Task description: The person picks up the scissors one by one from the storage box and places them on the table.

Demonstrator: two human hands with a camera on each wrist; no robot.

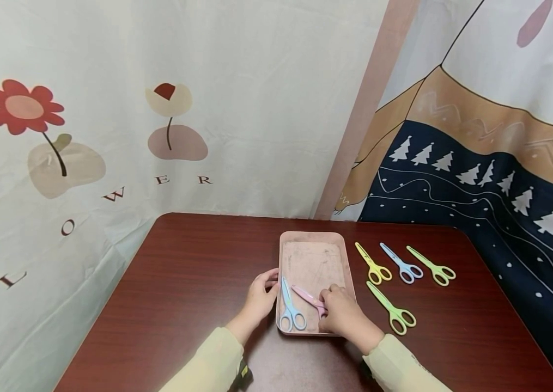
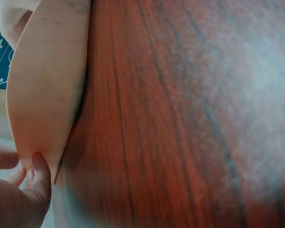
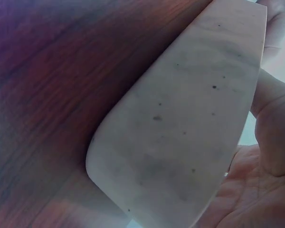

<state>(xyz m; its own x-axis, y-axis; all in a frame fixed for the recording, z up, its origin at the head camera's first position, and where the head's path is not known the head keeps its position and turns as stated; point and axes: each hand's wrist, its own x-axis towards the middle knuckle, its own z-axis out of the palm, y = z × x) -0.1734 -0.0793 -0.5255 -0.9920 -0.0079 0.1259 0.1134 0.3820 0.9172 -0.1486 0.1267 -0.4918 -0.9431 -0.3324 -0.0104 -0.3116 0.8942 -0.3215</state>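
Observation:
A shallow pink tray [image 1: 313, 256] stands on the table, its long side running away from me. My left hand [image 1: 260, 296] holds the tray's left edge. In the left wrist view, fingertips [image 2: 39, 164] lie against the tray's outer wall [image 2: 47, 85]. Blue scissors [image 1: 287, 299] lie inside at the left, blades pointing away. Beside them are pink scissors [image 1: 305, 295], tilted, blades toward the far left. My right hand [image 1: 342, 313] reaches over the tray's right side and grips the pink scissors at their handles, partly covering them. The right wrist view shows mostly the tray's outer wall [image 3: 180, 118].
Right of the tray lie yellow scissors [image 1: 368, 257], blue scissors [image 1: 396, 257] and green scissors [image 1: 425, 260] in a row. Another green pair [image 1: 385, 301] lies nearer, close to my right hand. A patterned curtain [image 1: 256, 109] hangs behind the dark red table [image 1: 198, 261].

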